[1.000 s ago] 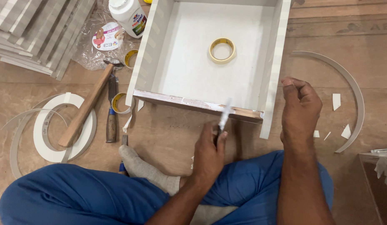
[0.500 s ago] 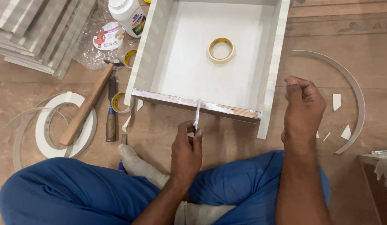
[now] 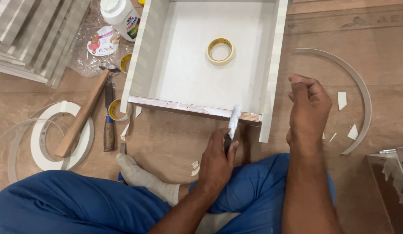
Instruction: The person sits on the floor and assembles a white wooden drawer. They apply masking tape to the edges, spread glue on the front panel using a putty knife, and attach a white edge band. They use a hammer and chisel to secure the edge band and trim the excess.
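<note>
A white open-topped drawer box [image 3: 270,65] lies on the floor in front of me, its raw front edge [image 3: 188,108] facing me. My left hand [image 3: 216,162] grips a small glue-coated spreader [image 3: 233,121] whose white tip rests on that raw edge near its right end. My right hand [image 3: 309,108] hovers beside the drawer's right wall with fingers curled and nothing seen in it. A roll of masking tape [image 3: 220,50] lies inside the drawer.
At left lie a hammer [image 3: 82,115], a chisel [image 3: 108,123], coiled edge banding [image 3: 49,138], a white glue bottle [image 3: 121,17] and stacked laminate strips [image 3: 32,34]. A curved strip [image 3: 359,86] and small white offcuts lie at right. My crossed legs in blue trousers fill the foreground.
My left hand has slid the spreader along the drawer's raw edge, first leftward, then back right to near the corner. The right hand has stayed almost still.
</note>
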